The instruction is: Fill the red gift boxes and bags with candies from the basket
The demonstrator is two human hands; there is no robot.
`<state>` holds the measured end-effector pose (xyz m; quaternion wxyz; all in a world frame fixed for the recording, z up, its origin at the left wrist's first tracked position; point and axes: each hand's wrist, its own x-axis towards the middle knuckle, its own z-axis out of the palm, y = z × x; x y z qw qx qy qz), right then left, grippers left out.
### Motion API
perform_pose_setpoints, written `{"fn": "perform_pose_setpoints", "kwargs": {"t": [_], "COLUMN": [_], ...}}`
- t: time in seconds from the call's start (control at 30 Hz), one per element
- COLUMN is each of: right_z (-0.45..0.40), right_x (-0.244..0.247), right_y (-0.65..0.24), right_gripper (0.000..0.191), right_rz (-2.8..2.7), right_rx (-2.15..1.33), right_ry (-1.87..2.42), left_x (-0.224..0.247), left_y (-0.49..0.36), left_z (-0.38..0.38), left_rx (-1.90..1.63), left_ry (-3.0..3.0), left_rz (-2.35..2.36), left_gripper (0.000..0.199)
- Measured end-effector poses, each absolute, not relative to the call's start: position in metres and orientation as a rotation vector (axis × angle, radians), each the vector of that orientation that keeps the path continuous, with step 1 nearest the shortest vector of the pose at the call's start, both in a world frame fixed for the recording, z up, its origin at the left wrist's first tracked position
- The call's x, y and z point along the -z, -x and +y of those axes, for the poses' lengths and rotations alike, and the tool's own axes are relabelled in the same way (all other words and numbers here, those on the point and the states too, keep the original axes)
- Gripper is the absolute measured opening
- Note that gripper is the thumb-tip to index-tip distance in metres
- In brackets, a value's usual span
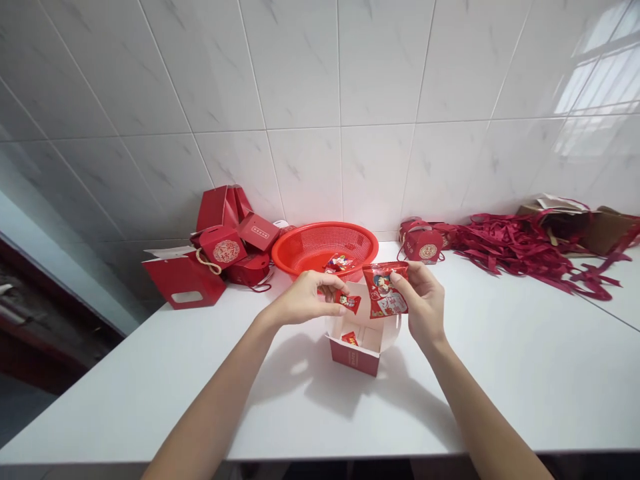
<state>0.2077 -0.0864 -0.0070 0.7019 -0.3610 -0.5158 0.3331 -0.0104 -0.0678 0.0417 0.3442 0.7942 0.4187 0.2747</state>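
Observation:
Above the small open gift box (355,357), my left hand (305,298) pinches a small red wrapped candy (349,303). My right hand (425,300) grips a larger red snack packet (385,293) by its right edge, with cartoon print on the front. The box is red outside and white inside, its flaps raised. One small red candy (350,339) lies inside it. Just behind the hands stands a red plastic basket (325,240) with a printed packet (340,263) in it.
Several red gift boxes (225,247) are piled at the back left, beside a red box with a pale window (185,280). Smaller red boxes (423,241) stand at the back right. A heap of dark red ribbons (515,243) spreads near a brown carton (595,230). A tiled wall (305,160) bounds the white table (150,400).

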Motion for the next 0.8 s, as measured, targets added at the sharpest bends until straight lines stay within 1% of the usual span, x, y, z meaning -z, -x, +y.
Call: {"fn": "perform_pose_setpoints", "kwargs": {"t": [0.17,0.27,0.37,0.5,0.57,0.67,0.8], "right_z": [-0.083,-0.082,-0.082,-0.081,-0.081,-0.082,-0.087], "right_x": [0.008,0.007,0.006,0.005,0.004,0.001,-0.005], "right_y": [-0.209,-0.21,-0.21,-0.212,-0.214,-0.216,-0.214], "right_gripper": [0.022,0.025,0.031,0.039,0.038,0.033,0.032], "right_rz": [-1.092,-1.056,-1.042,-1.057,-1.103,-1.226,-1.281], "right_rx": [-0.792,-0.808,-0.84,-0.884,-0.858,-0.826,-0.875], "right_ry": [0.78,0.763,0.769,0.745,0.721,0.688,0.664], "left_x": [-0.035,-0.03,-0.02,0.003,0.014,0.025,0.025], "left_y": [0.011,0.015,0.018,0.023,0.025,0.025,0.022], "left_z": [-0.081,-0.091,-0.102,-0.111,-0.113,-0.114,-0.117], "left_rx": [-0.81,-0.898,-0.988,-1.088,-1.135,-1.116,-1.082], "left_ry": [-2.093,-2.076,-2.033,-1.931,-1.869,-1.792,-1.77], "left_rz": [1.122,1.13,1.169,1.253,1.285,1.267,1.291], "left_gripper": [0.05,0.043,0.036,0.041,0.044,0.038,0.033]}}
